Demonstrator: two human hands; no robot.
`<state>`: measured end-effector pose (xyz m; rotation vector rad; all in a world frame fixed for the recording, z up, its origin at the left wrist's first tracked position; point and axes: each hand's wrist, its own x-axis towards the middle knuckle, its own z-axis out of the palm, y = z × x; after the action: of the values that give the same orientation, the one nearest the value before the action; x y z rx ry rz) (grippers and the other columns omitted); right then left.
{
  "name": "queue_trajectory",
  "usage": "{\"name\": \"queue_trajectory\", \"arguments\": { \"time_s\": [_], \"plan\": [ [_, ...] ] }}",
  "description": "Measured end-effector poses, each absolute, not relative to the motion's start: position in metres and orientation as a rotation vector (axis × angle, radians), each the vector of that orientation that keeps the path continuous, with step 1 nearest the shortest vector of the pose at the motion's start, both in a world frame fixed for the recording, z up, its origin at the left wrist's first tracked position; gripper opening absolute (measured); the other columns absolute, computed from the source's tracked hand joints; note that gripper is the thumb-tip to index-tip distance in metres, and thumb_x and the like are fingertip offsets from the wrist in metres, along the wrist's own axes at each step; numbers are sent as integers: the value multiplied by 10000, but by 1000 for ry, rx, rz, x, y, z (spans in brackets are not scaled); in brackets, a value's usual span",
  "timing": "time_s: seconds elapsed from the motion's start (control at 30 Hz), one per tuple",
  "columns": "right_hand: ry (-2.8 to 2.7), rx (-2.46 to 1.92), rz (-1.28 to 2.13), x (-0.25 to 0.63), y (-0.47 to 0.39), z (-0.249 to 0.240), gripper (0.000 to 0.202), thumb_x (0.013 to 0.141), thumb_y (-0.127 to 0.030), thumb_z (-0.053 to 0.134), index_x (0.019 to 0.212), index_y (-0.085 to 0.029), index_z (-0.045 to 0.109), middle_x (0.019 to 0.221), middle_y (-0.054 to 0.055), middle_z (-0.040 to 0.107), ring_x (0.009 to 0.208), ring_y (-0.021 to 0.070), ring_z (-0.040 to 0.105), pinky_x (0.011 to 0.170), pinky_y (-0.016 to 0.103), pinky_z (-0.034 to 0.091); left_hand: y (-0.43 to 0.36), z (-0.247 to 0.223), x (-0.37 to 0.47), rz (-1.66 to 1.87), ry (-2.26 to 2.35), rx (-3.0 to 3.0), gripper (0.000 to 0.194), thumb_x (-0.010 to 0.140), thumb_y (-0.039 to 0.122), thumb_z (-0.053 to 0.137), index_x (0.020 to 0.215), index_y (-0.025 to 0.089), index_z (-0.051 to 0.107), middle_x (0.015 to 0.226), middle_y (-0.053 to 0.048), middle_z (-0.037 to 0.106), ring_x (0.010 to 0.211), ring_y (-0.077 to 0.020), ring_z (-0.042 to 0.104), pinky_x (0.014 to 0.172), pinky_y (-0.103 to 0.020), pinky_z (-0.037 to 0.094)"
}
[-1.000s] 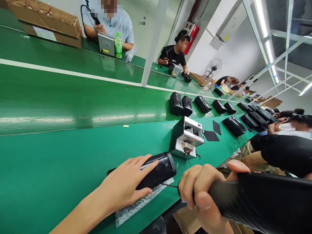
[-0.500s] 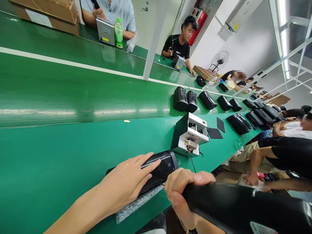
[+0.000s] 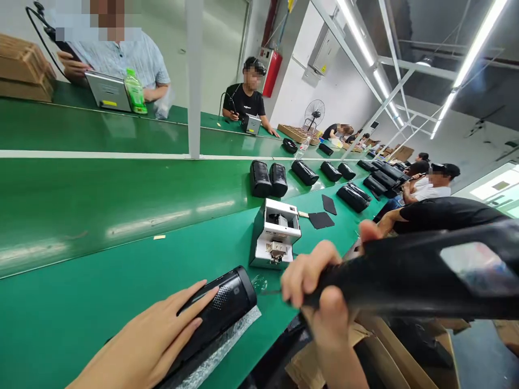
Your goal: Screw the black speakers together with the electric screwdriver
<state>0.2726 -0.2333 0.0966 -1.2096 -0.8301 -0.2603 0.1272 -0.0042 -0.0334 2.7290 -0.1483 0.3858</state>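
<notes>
Screwdriver (image 3: 405, 275) lifted higher | right hand (image 3: 320, 286) grips it | left hand (image 3: 154, 337) flat on glossy black cylindrical speaker (image 3: 219, 310)

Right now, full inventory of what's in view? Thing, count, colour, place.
Speaker: one, black, lying on bubble wrap at the near bench edge.
Bubble wrap: one sheet, clear, under the speaker.
Screwdriver: one, black, bit pointing at the speaker's end.
Feeder box: one, white, mid-bench.
Belt speakers: a row, black, count unclear far off.
Pads: two, dark, right of the box.
Bottle: one, green, far bench.
Co-workers: several, seated.
Left hand: flat on the speaker.
Right hand: gripping the screwdriver.
</notes>
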Motion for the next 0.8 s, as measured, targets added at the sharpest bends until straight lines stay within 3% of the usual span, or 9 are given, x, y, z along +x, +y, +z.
{"name": "queue_trajectory", "arguments": {
  "time_s": [0.07,0.13,0.23,0.4,0.53,0.73,0.8],
  "plan": [
    [-764,-1166,-378,302,-244,111,380,1053,-429,752,1315,-343,491,747,-102,537,419,114,486,412,269,471,-4,-32,127,381,-132,2749,474,1127,415,468,1580,497,581,1575,71,636,1287,-237,755,1019,-346,668],
    [-739,-1170,-445,332,-247,115,384,1041,-324,755,1322,-334,494,775,-106,535,438,109,506,431,265,479,-4,-34,127,381,-129,2738,479,1122,428,486,1588,511,565,1571,80,639,1286,-237,754,1024,-343,664],
    [-741,-1197,-483,365,-237,103,433,1026,-359,763,1343,-315,470,773,-111,547,438,116,525,427,262,469,-3,-36,127,364,-127,2717,513,1116,433,515,1620,529,508,1586,87,627,1299,-236,748,1044,-335,655],
    [-675,-1290,-442,380,-216,72,389,970,-383,810,1170,-251,503,736,-107,557,449,92,503,435,226,445,-3,-41,125,326,-103,2719,496,1134,436,476,1620,526,511,1597,77,623,1302,-249,749,1044,-358,670],
    [-668,-1308,-280,365,-227,66,441,955,-357,821,1252,-257,510,709,-126,521,410,98,457,392,230,446,-10,-42,126,285,-53,2706,486,1150,450,446,1626,531,499,1627,64,602,1341,-266,725,1067,-401,663],
    [-696,-1179,-67,276,-245,85,210,970,-204,758,1080,-279,595,627,-125,431,349,76,373,354,214,373,-21,-3,130,-48,-37,2675,507,1164,372,381,1653,424,503,1689,-33,541,1417,-314,665,1141,-521,604],
    [-749,-1093,-17,240,-241,96,377,1018,-214,731,1333,-341,568,637,-123,479,358,93,393,367,244,400,-22,7,131,-112,-51,2694,515,1167,356,365,1665,378,495,1709,-72,513,1445,-332,640,1169,-552,575]
  ]
}}
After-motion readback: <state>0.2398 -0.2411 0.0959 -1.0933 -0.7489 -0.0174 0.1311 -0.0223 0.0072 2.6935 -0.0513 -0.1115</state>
